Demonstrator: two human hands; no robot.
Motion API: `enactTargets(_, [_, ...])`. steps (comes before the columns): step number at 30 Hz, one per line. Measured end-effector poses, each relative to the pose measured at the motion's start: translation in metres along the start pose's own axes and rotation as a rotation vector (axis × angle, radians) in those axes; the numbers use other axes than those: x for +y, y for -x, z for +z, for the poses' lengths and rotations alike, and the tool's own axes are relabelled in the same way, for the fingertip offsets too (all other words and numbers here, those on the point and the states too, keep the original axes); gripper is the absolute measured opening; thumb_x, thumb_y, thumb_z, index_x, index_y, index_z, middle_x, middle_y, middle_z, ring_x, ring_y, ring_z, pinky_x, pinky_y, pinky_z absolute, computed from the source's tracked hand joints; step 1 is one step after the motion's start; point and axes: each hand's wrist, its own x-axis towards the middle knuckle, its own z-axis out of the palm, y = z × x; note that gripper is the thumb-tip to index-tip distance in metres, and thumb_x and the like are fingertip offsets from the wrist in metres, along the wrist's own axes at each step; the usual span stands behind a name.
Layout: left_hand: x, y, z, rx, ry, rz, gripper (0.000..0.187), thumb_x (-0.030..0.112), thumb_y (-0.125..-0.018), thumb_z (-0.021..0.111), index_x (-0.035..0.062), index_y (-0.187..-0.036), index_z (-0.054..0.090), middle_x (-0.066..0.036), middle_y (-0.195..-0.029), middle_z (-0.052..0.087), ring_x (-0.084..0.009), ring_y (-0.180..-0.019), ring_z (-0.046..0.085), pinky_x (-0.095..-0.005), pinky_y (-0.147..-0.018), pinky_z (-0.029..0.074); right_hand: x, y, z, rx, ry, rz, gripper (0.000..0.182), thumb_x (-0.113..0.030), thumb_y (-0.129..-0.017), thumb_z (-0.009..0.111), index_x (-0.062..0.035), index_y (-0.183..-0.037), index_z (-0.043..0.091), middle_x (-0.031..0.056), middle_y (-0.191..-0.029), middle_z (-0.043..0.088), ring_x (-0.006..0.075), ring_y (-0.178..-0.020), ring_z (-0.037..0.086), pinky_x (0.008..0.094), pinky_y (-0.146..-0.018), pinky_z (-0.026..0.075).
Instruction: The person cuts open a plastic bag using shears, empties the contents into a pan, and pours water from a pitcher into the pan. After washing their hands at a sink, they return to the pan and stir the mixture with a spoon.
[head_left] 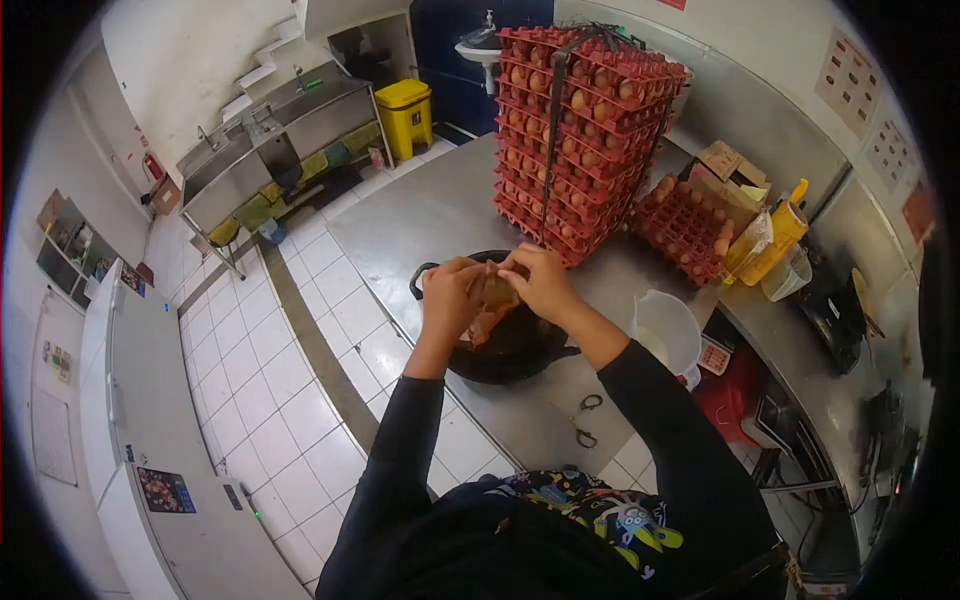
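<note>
Now both hands, left (450, 295) and right (545, 282), grip closed on egg (497, 291), long axis unclear, above black pan (525, 350).

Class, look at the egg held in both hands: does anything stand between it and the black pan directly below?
Nothing visible does. The left hand and right hand hold the egg directly above the black pan, with only open air between them.

Floor: large white square tiles (290, 400) crossed by a darker grey strip (315, 345).
Walls: plain white plaster (170, 60); deep blue panel (450, 20) at the back.
Furniture: long stainless steel worktable (440, 205); steel sink unit (265, 135) against the wall.
Bin: yellow plastic lidded bin (405, 115).
Appliance: white cabinet (150, 400), possibly a fridge.
Light: even, indoor.
</note>
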Motion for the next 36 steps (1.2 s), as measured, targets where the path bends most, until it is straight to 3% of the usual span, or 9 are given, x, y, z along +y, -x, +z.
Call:
enactTargets(4, [0.006,-0.008,-0.011,-0.022,0.089,-0.046,0.012,0.013,-0.081,0.061,0.0068,-0.087,0.069,-0.011,-0.077,0.065,-0.0274,-0.070,0.062,-0.0356,-0.067,0.046,0.001,-0.011,-0.009,0.069,0.019,-0.005,0.008,0.001,-0.071,0.063,0.0002,-0.079,0.062,0.0125,-0.076,0.061,0.0259,-0.070,0.062,0.0314,-0.063,0.047])
enactTargets(6, [0.008,-0.013,-0.015,-0.003,0.116,-0.052,0.011,0.012,-0.081,0.062,0.0057,-0.087,0.069,-0.013,-0.080,0.065,-0.0277,-0.072,0.063,-0.0339,-0.068,0.047,-0.011,-0.013,-0.014,-0.117,-0.262,0.184,0.010,0.003,-0.072,0.063,-0.0005,-0.081,0.064,0.0084,-0.083,0.065,0.0160,-0.073,0.062,0.0273,-0.067,0.048])
enactTargets(9, [0.014,-0.026,-0.025,0.016,0.165,-0.016,0.011,0.010,-0.080,0.063,0.0043,-0.089,0.068,-0.014,-0.082,0.066,-0.0268,-0.076,0.064,-0.0316,-0.068,0.049,-0.034,-0.026,-0.028,-0.053,-0.009,0.120,0.013,0.004,-0.072,0.063,-0.0014,-0.084,0.063,0.0076,-0.083,0.065,0.0142,-0.075,0.062,0.0273,-0.068,0.048])
enactTargets(13, [0.017,-0.039,-0.028,0.075,0.216,0.058,0.011,0.008,-0.080,0.064,0.0039,-0.089,0.066,-0.013,-0.083,0.066,-0.0249,-0.072,0.063,-0.0305,-0.067,0.048,-0.041,-0.038,-0.032,-0.024,-0.119,-0.013,0.014,0.005,-0.072,0.060,0.0001,-0.085,0.060,0.0110,-0.075,0.064,0.0186,-0.071,0.063,0.0289,-0.065,0.048])
enactTargets(15, [0.018,-0.043,-0.029,0.074,0.191,0.063,0.010,0.008,-0.079,0.065,0.0042,-0.089,0.066,-0.012,-0.083,0.065,-0.0243,-0.069,0.061,-0.0306,-0.065,0.048,-0.047,-0.045,-0.042,0.117,0.108,-0.045,0.017,0.006,-0.073,0.059,-0.0007,-0.089,0.057,0.0107,-0.075,0.063,0.0188,-0.072,0.063,0.0291,-0.066,0.048])
enactTargets(22, [0.014,-0.047,-0.046,-0.063,0.075,0.077,0.013,0.012,-0.076,0.069,0.0050,-0.086,0.066,-0.008,-0.076,0.063,-0.0215,-0.061,0.057,-0.0298,-0.057,0.045,-0.033,-0.043,-0.049,0.059,-0.081,0.022,0.020,0.008,-0.074,0.057,-0.0021,-0.091,0.056,0.0070,-0.075,0.060,0.0144,-0.071,0.060,0.0274,-0.067,0.048])
enactTargets(27, [0.035,-0.063,-0.053,-0.033,0.092,0.106,0.014,0.016,-0.073,0.070,0.0081,-0.085,0.067,-0.008,-0.076,0.062,-0.0259,-0.062,0.058,-0.0337,-0.059,0.047,-0.043,-0.034,-0.057,-0.076,-0.289,0.115,0.027,0.011,-0.075,0.057,-0.0025,-0.098,0.055,0.0039,-0.087,0.058,0.0127,-0.081,0.061,0.0243,-0.074,0.048])
enactTargets(33, [0.038,-0.065,-0.028,-0.119,0.116,0.142,0.010,0.015,-0.073,0.067,0.0093,-0.082,0.069,-0.009,-0.075,0.063,-0.0283,-0.071,0.058,-0.0371,-0.066,0.047,-0.037,-0.026,-0.052,0.067,-0.332,0.082,0.026,0.009,-0.074,0.060,-0.0015,-0.098,0.056,0.0047,-0.084,0.061,0.0116,-0.079,0.061,0.0250,-0.072,0.049])
enactTargets(36, [0.031,-0.063,-0.018,-0.132,0.061,0.105,0.010,0.014,-0.072,0.069,0.0086,-0.080,0.068,-0.010,-0.072,0.063,-0.0275,-0.070,0.058,-0.0363,-0.065,0.046,-0.028,-0.025,-0.057,0.062,-0.010,0.072,0.017,0.005,-0.075,0.062,0.0010,-0.091,0.059,0.0059,-0.079,0.064,0.0115,-0.075,0.063,0.0257,-0.068,0.050])
